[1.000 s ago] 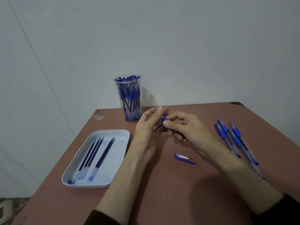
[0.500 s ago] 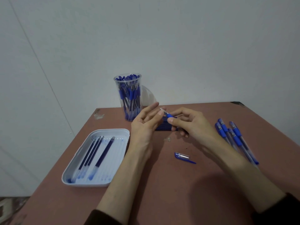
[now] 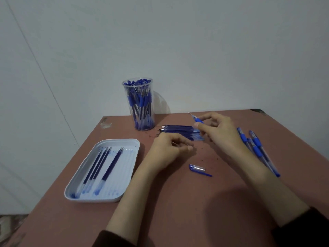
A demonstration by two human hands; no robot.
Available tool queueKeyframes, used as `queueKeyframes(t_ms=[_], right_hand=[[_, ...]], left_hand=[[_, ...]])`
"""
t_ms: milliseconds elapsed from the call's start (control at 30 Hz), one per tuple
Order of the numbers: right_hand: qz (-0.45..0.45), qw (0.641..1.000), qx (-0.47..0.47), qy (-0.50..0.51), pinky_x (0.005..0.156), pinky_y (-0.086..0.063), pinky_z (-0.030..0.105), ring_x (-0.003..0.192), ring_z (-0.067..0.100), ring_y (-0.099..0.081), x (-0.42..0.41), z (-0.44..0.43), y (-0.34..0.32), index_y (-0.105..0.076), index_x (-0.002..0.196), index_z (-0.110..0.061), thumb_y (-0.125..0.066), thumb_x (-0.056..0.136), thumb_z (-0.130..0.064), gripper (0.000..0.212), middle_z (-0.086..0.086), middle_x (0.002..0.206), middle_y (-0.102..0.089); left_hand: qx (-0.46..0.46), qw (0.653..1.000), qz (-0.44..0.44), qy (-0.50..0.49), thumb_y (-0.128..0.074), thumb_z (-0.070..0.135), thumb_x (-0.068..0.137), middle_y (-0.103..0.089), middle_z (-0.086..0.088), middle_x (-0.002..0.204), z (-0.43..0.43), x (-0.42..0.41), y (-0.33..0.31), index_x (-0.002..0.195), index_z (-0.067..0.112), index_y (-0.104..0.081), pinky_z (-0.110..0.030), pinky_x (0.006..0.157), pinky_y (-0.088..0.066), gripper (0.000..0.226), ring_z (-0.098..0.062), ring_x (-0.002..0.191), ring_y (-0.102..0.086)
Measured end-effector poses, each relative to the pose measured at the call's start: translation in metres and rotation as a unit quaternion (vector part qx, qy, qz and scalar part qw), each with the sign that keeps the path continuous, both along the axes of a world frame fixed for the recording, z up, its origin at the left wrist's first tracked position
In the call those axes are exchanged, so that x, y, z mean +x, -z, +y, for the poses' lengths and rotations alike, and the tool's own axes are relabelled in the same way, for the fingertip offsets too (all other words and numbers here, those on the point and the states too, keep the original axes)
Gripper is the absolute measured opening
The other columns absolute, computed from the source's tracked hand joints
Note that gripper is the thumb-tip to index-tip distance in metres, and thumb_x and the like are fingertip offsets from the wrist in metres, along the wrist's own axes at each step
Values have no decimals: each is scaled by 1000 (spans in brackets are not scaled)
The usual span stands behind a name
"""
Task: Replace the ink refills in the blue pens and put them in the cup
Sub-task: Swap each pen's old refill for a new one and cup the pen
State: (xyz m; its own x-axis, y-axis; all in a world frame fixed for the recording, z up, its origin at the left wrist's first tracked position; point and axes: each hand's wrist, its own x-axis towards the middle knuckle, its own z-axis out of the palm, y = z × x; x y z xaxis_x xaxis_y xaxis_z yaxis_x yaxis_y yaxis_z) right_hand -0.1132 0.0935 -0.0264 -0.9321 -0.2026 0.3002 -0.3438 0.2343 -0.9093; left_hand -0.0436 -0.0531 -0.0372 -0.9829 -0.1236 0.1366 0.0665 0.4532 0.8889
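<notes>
**A:** Desk-side, mid-job. What do we have here?

**B:** Our right hand (image 3: 219, 134) pinches one blue pen (image 3: 197, 120) betw. thumb and forefinger, held off the desk (image 3: 178, 211), its thin point aimed up and away to the left. Our left hand (image 3: 167, 151) sits low with fingers curled and thumb and forefinger tips pressed together. Whether it holds a small part or nothing, we can't tell.

**A:** And the supplies?

**B:** Fresh refills (image 3: 178, 131) lie stacked just beyond the left hand, their far ends by the right thumb. The cup (image 3: 140, 107), packed w/ pens, stands farther beyond the left hand. A cap (image 3: 196, 168) lies on our side of both hands, betw. the wrists. The tray (image 3: 106, 199) of spent refills (image 3: 99, 166) sits left of the left hand. Waiting pens (image 3: 256, 148) lie right of the right hand, partly under the forearm.

**A:** Which step, as we read it?

**B:** Prob. the refill swap on the held pen. We can't tell if the point showing is old ink or new.

**A:** How do we do it well?

**B:** We keep the barrel steady in the right hand and take one refill only from the stack. We line it up w/ the barrel and slide it in straight, no bending, till it seats. Small parts stay pinched, not dropped. The cap goes on before the cup.
</notes>
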Motion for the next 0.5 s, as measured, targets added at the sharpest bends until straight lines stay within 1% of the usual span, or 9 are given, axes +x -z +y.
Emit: queueKeyframes(t_ms=[67,133,200,267,367,433,500], right_hand=[[4,1000,8,0,57,-42,27,48,-2,-54,1,0,0,-68,89,-24,-71,83,-22,7,-2,63,-62],[9,1000,18,1,56,-42,27,46,-2,-52,1,0,0,-68,89,-23,-71,83,-22,7,-1,62,-61],[11,1000,25,1,56,-42,26,45,-3,-51,3,0,0,-67,88,-24,-70,84,-22,5,-1,63,-61],[14,1000,27,0,55,-42,25,45,-4,-51,4,0,-1,-67,86,-24,-70,84,-22,4,-2,63,-61],[22,999,35,1,53,-41,22,47,-4,-52,6,0,-3,-66,84,-26,-69,84,-21,6,-2,64,-62],[29,999,42,0,56,-44,26,53,1,-55,7,0,-4,-65,82,-28,-70,84,-22,8,3,68,-64],[35,998,46,-5,62,-50,35,62,14,-60,7,0,-4,-65,81,-31,-70,83,-24,9,10,72,-66]], left_hand=[[-57,998,-17,29,-76,17,78,-67,4,70,1,1,2,83,24,-76,-9,64,-45,9,2,62,-54],[-114,992,-20,40,-75,16,78,-66,8,73,1,1,3,90,24,-76,-4,63,-40,15,6,60,-52],[-132,990,-28,51,-74,13,78,-67,9,76,1,1,3,92,26,-75,-5,64,-39,19,7,61,-51],[-124,990,-35,60,-73,11,78,-69,7,78,1,0,3,94,26,-74,-6,65,-40,21,6,61,-52],[-121,989,-45,66,-74,11,78,-68,10,79,-1,0,3,96,26,-73,-5,66,-40,23,8,62,-54],[-102,991,-50,66,-76,12,77,-68,10,84,-2,-1,3,97,26,-72,-8,69,-43,25,5,67,-57],[-36,998,-29,37,-77,16,77,-68,6,88,-2,-2,2,95,27,-71,-15,74,-48,22,-3,74,-61]])
